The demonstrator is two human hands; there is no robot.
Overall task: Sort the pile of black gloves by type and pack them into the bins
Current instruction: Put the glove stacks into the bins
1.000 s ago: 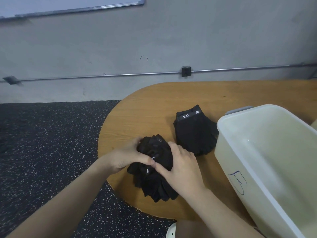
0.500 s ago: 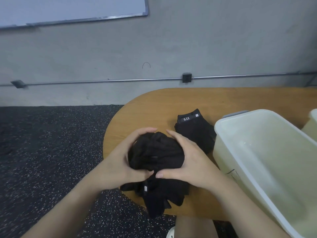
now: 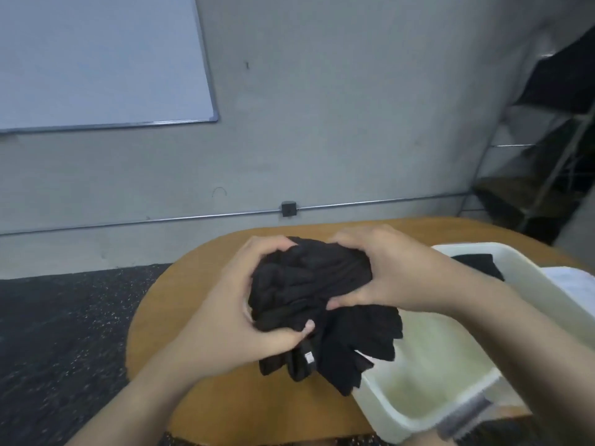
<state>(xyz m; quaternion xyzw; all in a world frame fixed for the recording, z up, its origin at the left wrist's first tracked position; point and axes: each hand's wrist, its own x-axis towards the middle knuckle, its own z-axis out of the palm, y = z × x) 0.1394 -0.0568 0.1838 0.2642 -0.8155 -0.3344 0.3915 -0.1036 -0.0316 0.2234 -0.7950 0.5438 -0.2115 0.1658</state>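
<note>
- my left hand (image 3: 238, 313) cups the near-left side of the glove bundle (image 3: 309, 284), thumb curled over the front, fingers wrapped round the back; grasping it
- my right hand (image 3: 383, 272) clamps the far-right side of the same bundle, fingers dug into the top, thumb under; also grasping
- two-handed squeeze because it's a loose wad of several black gloves, one hand would shed some
- bundle is held in the air above the wooden table (image 3: 199, 284), glove fingers dangling from its underside over the near-left corner of the white bin (image 3: 450, 381)
- a small white tag shows on one dangling cuff, type not readable from here
- bin sits at the right of the table, right beside my hands, so the carry is short
- something dark (image 3: 479, 267) lies at the bin's far end, maybe gloves, can't tell
- my read: mid-carry, drop into bin is next; risk is a dangling glove catching the rim or falling outside
</note>
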